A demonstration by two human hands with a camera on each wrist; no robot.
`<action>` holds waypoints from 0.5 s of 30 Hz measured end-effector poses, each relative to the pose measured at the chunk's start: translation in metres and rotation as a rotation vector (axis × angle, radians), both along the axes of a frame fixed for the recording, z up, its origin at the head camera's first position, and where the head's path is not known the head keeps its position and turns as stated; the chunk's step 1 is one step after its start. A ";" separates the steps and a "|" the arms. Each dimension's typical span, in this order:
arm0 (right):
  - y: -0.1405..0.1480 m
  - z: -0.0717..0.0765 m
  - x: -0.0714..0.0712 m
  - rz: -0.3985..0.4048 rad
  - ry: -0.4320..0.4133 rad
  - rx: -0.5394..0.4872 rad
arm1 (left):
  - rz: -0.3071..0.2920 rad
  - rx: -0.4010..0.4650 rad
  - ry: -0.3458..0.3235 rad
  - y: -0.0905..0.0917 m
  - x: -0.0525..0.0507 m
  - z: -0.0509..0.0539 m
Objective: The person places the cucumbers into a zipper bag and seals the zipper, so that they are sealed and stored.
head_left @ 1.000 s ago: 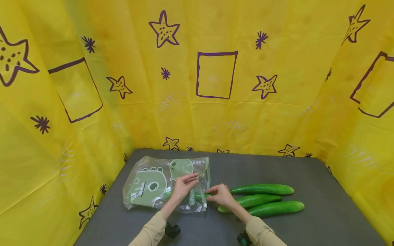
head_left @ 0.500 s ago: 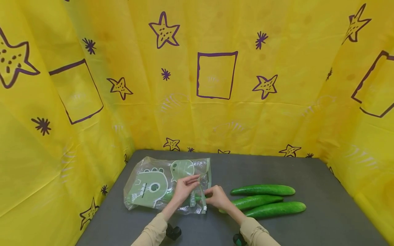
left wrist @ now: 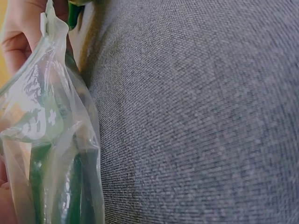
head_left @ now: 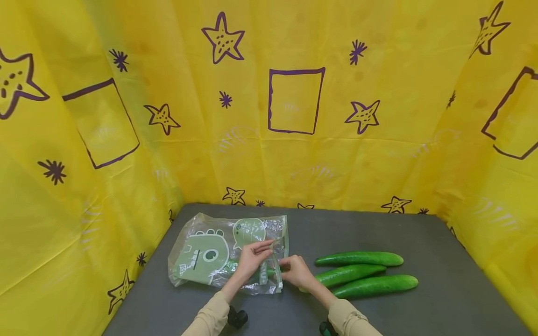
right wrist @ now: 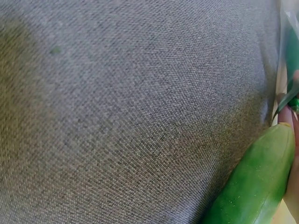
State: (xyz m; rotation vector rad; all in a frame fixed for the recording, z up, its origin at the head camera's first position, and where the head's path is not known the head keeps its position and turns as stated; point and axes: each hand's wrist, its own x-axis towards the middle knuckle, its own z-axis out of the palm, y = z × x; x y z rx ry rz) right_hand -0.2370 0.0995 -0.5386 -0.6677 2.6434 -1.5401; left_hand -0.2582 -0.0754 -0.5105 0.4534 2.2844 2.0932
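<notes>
A clear zip bag (head_left: 206, 249) with green cartoon prints lies on the grey table, its mouth facing right. My left hand (head_left: 252, 256) pinches the upper layer of the bag at the mouth. At that opening my right hand (head_left: 296, 270) grips the end of a cucumber (head_left: 271, 271), most of which is inside the bag. Through the plastic in the left wrist view, green cucumber shapes (left wrist: 70, 191) show. The right fingertips are partly hidden by the bag edge. One loose cucumber (right wrist: 257, 182) lies close beneath the right wrist.
Three loose cucumbers lie to the right: a back one (head_left: 359, 259), a middle one (head_left: 353, 274) and a front one (head_left: 378, 285), the last two partly behind the right forearm. Yellow patterned curtains (head_left: 294, 163) enclose the grey table (head_left: 441, 289).
My right hand has shifted slightly down and left against the bag mouth, and less of the gripped cucumber shows outside. The left hand keeps its hold on the bag edge.
</notes>
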 end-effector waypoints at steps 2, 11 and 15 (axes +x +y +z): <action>-0.001 -0.001 0.000 0.002 -0.006 -0.012 | -0.004 -0.008 -0.004 -0.001 0.003 0.007; -0.001 0.002 0.001 0.007 -0.038 -0.014 | -0.026 0.002 -0.025 -0.001 0.004 0.010; -0.001 0.003 0.001 0.009 -0.037 -0.001 | -0.022 0.007 -0.030 -0.001 0.003 0.007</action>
